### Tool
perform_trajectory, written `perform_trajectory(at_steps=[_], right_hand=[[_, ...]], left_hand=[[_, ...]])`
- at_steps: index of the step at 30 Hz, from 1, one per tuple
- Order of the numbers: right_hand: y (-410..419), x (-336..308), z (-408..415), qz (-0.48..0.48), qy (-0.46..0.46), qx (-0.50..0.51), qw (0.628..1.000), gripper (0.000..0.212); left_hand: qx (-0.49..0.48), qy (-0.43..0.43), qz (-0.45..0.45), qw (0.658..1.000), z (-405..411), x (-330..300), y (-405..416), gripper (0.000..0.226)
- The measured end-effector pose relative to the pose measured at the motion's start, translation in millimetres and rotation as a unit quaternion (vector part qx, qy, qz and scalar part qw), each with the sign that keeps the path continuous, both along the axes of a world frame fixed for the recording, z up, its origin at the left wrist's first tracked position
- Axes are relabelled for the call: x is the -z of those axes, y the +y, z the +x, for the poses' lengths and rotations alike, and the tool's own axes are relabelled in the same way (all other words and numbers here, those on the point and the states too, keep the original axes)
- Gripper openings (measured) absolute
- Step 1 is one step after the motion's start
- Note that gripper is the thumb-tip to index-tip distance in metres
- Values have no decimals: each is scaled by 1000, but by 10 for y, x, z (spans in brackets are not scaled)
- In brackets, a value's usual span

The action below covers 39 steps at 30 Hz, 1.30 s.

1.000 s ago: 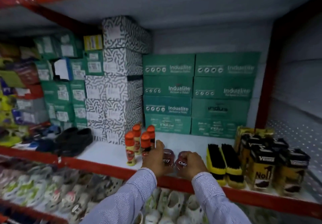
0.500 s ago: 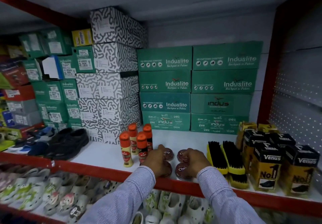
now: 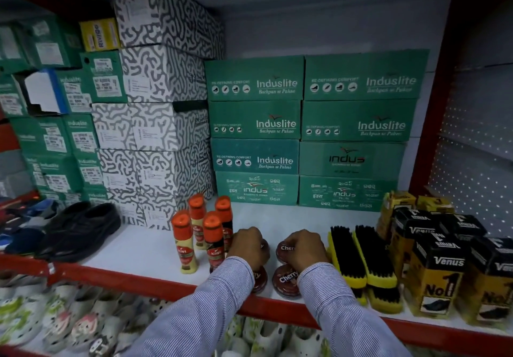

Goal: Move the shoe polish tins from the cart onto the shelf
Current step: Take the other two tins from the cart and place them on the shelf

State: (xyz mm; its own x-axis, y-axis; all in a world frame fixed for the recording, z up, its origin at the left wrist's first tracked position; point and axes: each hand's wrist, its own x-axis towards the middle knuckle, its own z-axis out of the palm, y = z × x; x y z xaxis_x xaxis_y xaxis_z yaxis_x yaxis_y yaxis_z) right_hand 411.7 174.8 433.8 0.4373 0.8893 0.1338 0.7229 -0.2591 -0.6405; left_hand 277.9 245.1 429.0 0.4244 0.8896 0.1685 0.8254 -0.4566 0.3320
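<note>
Our left hand [image 3: 248, 246] curls its grip down over a round dark-red shoe polish tin [image 3: 263, 245] in the back row, fingers folded around its rim so that only a sliver of the lid shows past the knuckles. Our right hand [image 3: 304, 248] does the same on the neighbouring round dark-red tin with "Cherry" lettering [image 3: 283, 249], clamped on it from above. We judge that both grips come from overhead because the tins are low and flat, and a top hold lets us set each one square on the white shelf board [image 3: 138, 248] without tipping it.

Just in front of our wrists lie two more dark-red tins, one half hidden under the left striped sleeve [image 3: 260, 279] and one with its lid fully in view [image 3: 286, 280], both close to the red front lip of the shelf [image 3: 125, 280]. Together the four make a tidy two-by-two block, which seems to be the point: the rear pair is being lined up behind the front pair.

The block sits in the gap between the orange-capped liquid polish bottles [image 3: 213, 241] on the left and the yellow-backed black-bristle brushes [image 3: 361, 256] on the right, so like goods stay together. Further right stand black and yellow Venus cartons [image 3: 435, 273]; green shoe boxes [image 3: 255, 119] fill the back. The cart is out of view.
</note>
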Motion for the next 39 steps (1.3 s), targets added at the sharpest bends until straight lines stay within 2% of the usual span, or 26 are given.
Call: perform_trajectory(at_steps=[7, 15, 19, 22, 25, 30, 35, 39], right_hand=[[101, 62, 62, 7, -2, 18, 1000, 26], [56, 11, 30, 11, -18, 5, 1000, 25], [-148, -86, 54, 43, -19, -18, 999, 16], [-395, -73, 84, 71, -28, -49, 996, 21], [-586, 22, 50, 37, -45, -74, 996, 32], [-704, 98, -112, 13, -37, -126, 991, 24], [-752, 133, -161, 46, -44, -107, 992, 23], [-773, 180, -189, 69, -58, -75, 993, 19]], left_hand=[[-29, -72, 1, 997, 35, 57, 79, 34], [6, -81, 9, 997, 30, 49, 85, 31], [35, -72, 52, 995, -79, -44, -46, 26], [64, -74, 95, 991, -254, -68, -244, 23], [42, -105, 81, 990, -418, 8, -425, 28], [61, -89, 46, 993, -526, 149, -582, 21], [19, -161, 33, 986, -518, 195, -613, 26], [26, -210, 16, 977, -497, 231, -621, 26]])
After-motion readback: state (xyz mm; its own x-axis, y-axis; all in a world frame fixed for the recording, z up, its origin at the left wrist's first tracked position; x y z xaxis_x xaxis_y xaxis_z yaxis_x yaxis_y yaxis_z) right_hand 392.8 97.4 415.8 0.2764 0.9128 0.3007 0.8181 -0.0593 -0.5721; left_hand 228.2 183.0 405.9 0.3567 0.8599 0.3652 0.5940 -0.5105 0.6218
